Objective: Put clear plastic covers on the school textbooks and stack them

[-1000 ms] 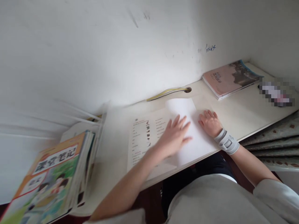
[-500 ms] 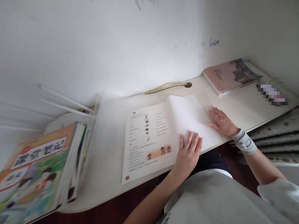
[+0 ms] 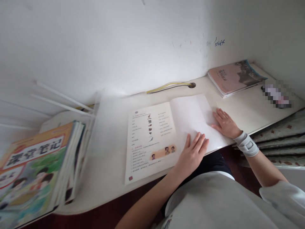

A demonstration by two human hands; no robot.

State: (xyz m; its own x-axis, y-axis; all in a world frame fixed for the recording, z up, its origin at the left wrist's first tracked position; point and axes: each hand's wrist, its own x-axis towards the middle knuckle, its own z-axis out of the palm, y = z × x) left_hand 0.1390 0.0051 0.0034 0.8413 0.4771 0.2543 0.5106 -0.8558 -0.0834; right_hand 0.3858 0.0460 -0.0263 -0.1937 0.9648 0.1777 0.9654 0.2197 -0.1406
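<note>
An open book (image 3: 164, 136) lies on the desk. Print, small pictures and an orange cartoon panel fill its left page, while the right side is a blank white page (image 3: 187, 111). My left hand (image 3: 193, 151) lies palm down on the lower part of that blank page, fingers stretched out. At the page's right edge, my right hand (image 3: 226, 124) rests flat with fingers extended and a grey band (image 3: 247, 144) around its wrist. Both palms are hidden, and neither hand grips anything.
A stack of books with an orange notebook (image 3: 35, 152) stands at the left beside white rack bars (image 3: 62, 97). Pink-covered books (image 3: 234, 78) and a blurred-out item (image 3: 277, 95) sit right. Yellow and black cables (image 3: 166, 87) run to a desk hole. Patterned curtain (image 3: 278, 136) hangs right.
The blank page lies flatter, its far edge spread further to the right. My left hand has slid slightly rightward on it. My right hand stays nearly in place, and the view has shifted a little.
</note>
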